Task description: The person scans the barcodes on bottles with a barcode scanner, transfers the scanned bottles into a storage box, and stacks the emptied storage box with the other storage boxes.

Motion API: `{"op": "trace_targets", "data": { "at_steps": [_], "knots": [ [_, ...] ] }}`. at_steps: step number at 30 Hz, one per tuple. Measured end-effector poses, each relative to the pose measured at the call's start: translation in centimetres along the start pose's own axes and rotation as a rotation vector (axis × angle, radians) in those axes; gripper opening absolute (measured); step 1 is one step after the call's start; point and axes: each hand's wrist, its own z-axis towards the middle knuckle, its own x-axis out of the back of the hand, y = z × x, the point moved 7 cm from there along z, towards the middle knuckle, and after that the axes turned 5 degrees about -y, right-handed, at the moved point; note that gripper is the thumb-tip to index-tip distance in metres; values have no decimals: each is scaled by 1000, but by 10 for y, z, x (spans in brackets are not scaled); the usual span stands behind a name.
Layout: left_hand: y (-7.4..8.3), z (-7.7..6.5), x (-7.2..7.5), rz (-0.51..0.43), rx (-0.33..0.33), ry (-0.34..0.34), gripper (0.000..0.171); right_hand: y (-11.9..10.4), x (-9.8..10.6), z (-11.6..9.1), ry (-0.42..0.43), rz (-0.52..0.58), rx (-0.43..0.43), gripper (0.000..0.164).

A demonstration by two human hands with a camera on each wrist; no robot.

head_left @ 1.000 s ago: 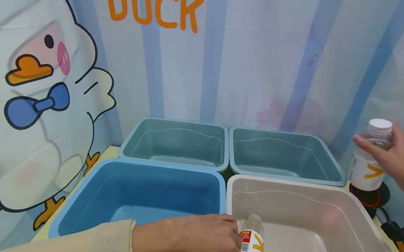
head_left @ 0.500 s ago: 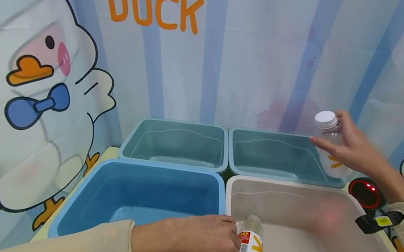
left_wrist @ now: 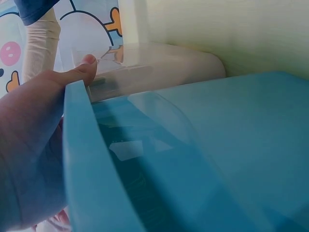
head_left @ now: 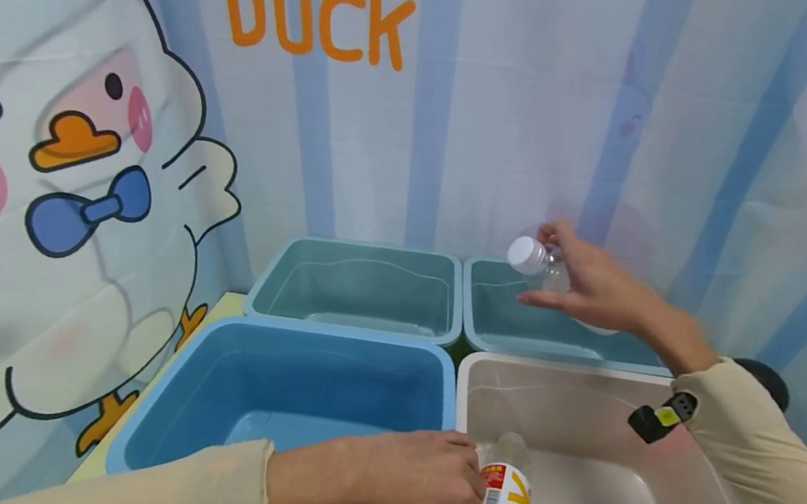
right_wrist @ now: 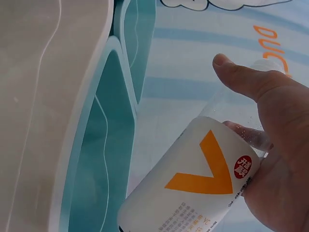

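Grasping the bottle [right_wrist: 193, 166], your right hand [head_left: 595, 288] hangs high, likely to clear the rear-right bin [head_left: 549, 356]. Your left hand's [head_left: 416, 481] grip at the beige bin's [head_left: 562, 372] near-left corner is unclear.

A right hand [right_wrist: 285, 130] curls thumb and fingers round the clear upper part of a tilted plastic bottle [right_wrist: 200, 157] with a white cap [right_wrist: 266, 64]; its white label [right_wrist: 178, 162] bears a bold orange V-shaped mark [right_wrist: 221, 179] and a round red badge [right_wrist: 243, 166]. A smooth beige plastic bin [right_wrist: 31, 111] lies on the near side. Past it stand a teal plastic bin [right_wrist: 94, 150] on the right and a matching teal bin [right_wrist: 137, 53] on the left, before a far white-and-blue striped cloth [right_wrist: 178, 63].
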Motion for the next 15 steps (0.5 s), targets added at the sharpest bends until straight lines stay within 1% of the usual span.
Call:
{"op": "trace_targets", "data": {
  "at_steps": [3, 9, 12, 15],
  "knots": [
    [0, 1, 1, 4, -5, -2, 39, -8, -8, 13, -14, -6, 60, 69],
    [-1, 2, 0, 0, -13, -2, 37, -26, -29, 37, -52, -33, 152, 70],
    [-2, 1, -1, -7, -4, -4, 37, -36, -38, 48, -65, -48, 182, 70],
    [-4, 1, -2, -9, 5, -10, 37, -44, -45, 58, -81, -80, 190, 70]
  ]
}}
